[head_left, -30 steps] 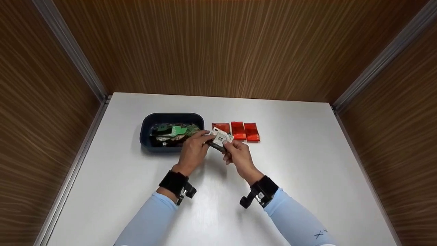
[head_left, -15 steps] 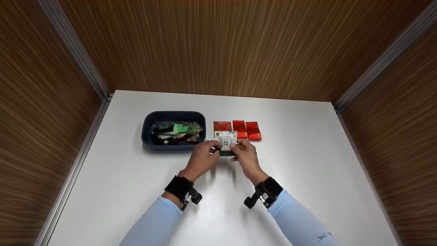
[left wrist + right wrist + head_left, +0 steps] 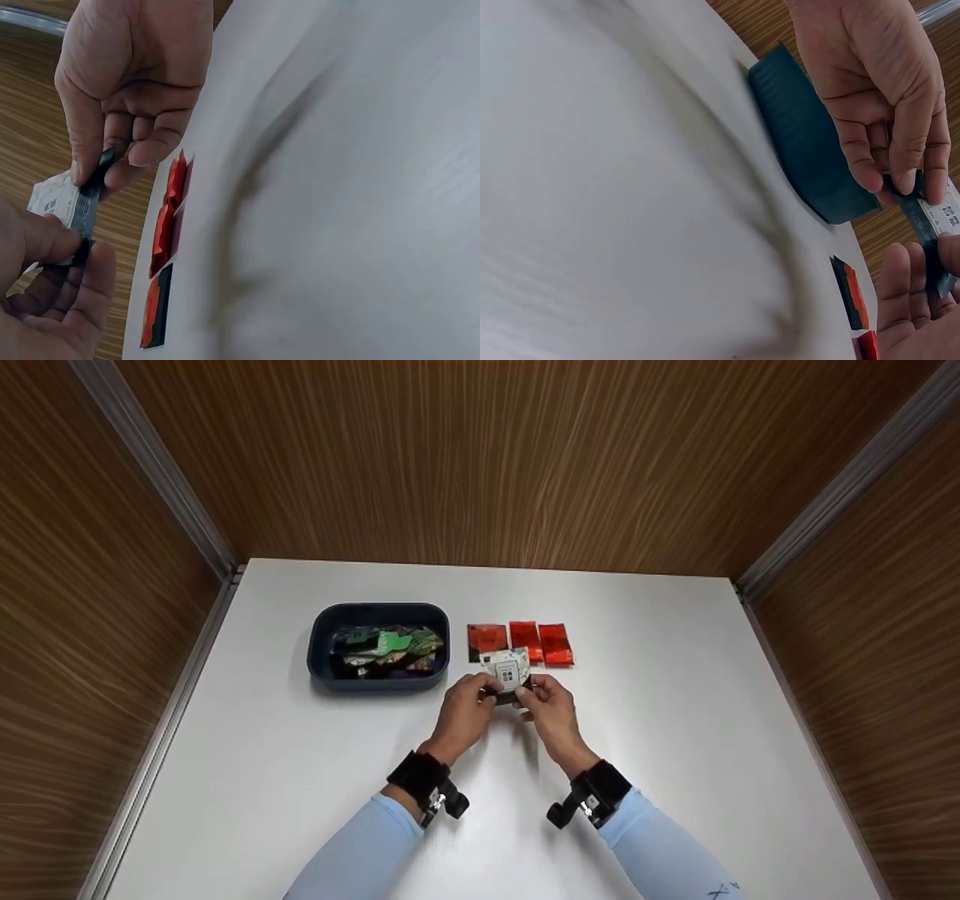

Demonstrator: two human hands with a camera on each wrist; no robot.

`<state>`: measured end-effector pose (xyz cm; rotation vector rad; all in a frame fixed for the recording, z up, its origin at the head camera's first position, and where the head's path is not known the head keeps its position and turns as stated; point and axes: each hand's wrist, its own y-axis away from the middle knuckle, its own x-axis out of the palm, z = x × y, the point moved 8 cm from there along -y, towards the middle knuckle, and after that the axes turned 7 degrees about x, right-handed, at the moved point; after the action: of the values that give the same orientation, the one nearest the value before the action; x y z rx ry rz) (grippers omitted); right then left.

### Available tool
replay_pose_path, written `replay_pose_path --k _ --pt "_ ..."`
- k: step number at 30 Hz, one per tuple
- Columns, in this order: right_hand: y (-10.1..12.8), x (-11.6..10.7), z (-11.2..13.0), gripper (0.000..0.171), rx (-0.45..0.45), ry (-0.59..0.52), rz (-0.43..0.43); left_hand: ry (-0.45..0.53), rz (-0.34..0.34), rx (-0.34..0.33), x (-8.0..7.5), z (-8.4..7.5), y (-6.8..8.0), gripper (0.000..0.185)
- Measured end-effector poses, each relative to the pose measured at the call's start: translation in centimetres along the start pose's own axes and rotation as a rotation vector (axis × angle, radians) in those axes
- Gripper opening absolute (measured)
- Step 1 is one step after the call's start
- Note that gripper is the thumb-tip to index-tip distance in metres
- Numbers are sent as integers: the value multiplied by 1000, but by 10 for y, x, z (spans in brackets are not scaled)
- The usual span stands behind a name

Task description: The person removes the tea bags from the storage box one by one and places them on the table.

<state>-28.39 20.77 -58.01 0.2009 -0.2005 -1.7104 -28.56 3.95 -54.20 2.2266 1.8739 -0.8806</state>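
In the head view a small packet (image 3: 507, 673), white with a dark band along its near edge, is held up over the table between both hands. My left hand (image 3: 463, 711) pinches its left side and my right hand (image 3: 555, 715) pinches its right side, thumbs towards me. The left wrist view shows the packet (image 3: 66, 201) tilted above the table, with printing on its pale face. Just behind it lie two red packets (image 3: 556, 645) and, to their left, a flat red packet with dark edges (image 3: 487, 639), all in a row.
A dark blue bin (image 3: 315, 660) stands left of the row with several packets inside, a bright green one (image 3: 391, 643) on top. The white table (image 3: 667, 720) is enclosed by wood-grain panels (image 3: 480, 465) at the back and both sides.
Both hands have moved right and slightly towards me with the packet, away from the bin. The packet has turned from slanted to nearly upright in view. The row of red packets stays put.
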Motion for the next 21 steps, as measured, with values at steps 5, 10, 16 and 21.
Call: replay_pose_path --k 5,10,16,21 --pt "-4 -18 -2 30 -15 -35 -66 -22 60 -18 19 -4 -6 23" --pt "-13 -39 -5 33 -18 -79 -129 -49 160 -16 31 -3 -6 32" --pt "-37 -86 -5 36 15 -48 -232 -288 257 34 36 7 4 35" --pt "-60 -130 -1 41 45 0 -314 -482 293 75 37 13 15 34"
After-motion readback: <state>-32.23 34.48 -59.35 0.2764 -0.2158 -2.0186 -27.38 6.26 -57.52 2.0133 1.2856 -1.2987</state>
